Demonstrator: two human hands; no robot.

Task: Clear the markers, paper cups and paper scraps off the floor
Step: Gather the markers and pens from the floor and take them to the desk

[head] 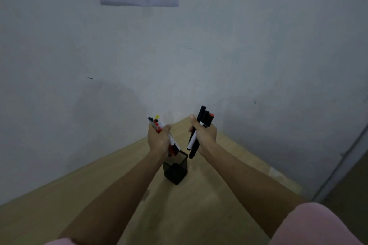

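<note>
Markers [166, 139] bunched in left hand [158, 139], more clutched in right hand [205, 135]; lower tips-first into black pen holder [175, 169] at six o'clock, one bundle at a time.

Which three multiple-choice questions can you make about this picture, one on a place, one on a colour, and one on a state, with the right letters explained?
1. Where does the pen holder stand?
A. on the wooden surface, below and between the hands
B. on the paper on the wall
C. in the right hand

2. What colour is the pen holder?
A. white
B. yellow
C. black

3. What is the left hand doing?
A. resting flat and empty
B. gripping a bundle of markers
C. holding a paper cup

Answers: 1 A, it stands on the wood under the hands. 2 C, its walls look dark and black. 3 B, its fingers curl round several markers, as the right hand grips its dark markers.
</note>
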